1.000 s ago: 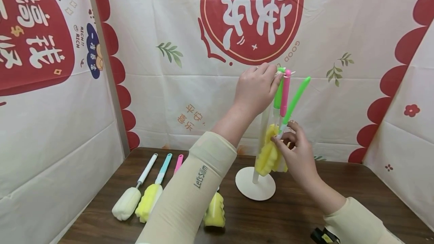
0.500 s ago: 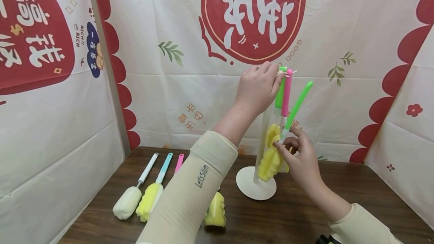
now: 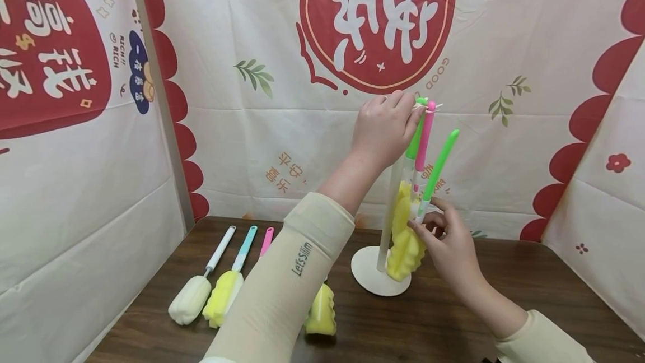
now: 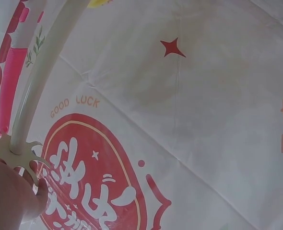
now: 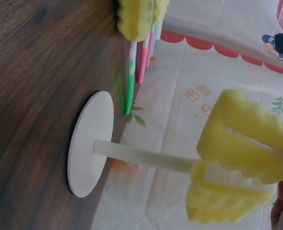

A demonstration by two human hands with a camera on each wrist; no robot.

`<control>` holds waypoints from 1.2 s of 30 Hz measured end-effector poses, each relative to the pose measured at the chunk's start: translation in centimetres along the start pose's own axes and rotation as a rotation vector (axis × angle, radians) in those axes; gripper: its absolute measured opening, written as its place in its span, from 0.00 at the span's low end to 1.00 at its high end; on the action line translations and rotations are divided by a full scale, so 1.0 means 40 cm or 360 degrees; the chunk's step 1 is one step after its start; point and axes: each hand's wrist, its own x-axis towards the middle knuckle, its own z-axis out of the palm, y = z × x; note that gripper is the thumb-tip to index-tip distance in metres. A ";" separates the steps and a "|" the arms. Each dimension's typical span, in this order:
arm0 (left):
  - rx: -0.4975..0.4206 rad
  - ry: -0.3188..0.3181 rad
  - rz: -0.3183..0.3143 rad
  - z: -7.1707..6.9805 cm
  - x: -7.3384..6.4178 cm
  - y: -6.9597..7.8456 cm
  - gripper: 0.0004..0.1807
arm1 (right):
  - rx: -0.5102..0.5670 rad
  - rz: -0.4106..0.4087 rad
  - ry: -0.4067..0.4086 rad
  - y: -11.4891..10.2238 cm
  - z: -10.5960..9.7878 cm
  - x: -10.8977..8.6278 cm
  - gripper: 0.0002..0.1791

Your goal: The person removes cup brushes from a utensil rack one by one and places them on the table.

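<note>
At the top of the white stand, my left hand [image 3: 385, 130] grips the flat hook ring [image 4: 7, 154], seen from close up in the left wrist view. A green-handled sponge brush [image 3: 415, 142] and a pink-handled one [image 3: 425, 138] hang from the hooks. My right hand [image 3: 450, 242] pinches another green-handled sponge brush [image 3: 441, 164] near its neck, handle upward and leaning right. Its yellow sponge head [image 3: 405, 259] overlaps the pole and the hung sponges in the head view. The right wrist view shows the pole [image 5: 144, 157] and yellow sponge heads [image 5: 249, 134] beside my fingers.
The stand's round white base [image 3: 367, 276] rests on the dark wooden table [image 3: 453, 318]. To the left lie a white sponge brush [image 3: 188, 300], a blue-handled one [image 3: 223, 298], and a pink handle [image 3: 266, 242]. A yellow sponge [image 3: 320, 312] shows past my left sleeve. Printed cloth [image 3: 322, 144] hangs behind.
My right hand has lowered the green-handled brush, so its tip sits below the hooks and its sponge nearer the base. My left hand stays on the stand's top.
</note>
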 end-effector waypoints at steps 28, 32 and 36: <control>-0.0043 -0.0012 -0.0025 0.001 -0.002 -0.003 0.20 | -0.0179 0.0096 -0.0243 0.041 -0.047 -0.023 0.27; -0.0042 -0.0007 -0.0027 0.001 -0.002 -0.003 0.20 | -0.0205 0.0120 -0.0276 0.043 -0.054 -0.024 0.27; -0.0035 -0.0005 -0.0028 0.001 -0.002 -0.003 0.20 | -0.0239 0.0129 -0.0308 0.046 -0.060 -0.023 0.27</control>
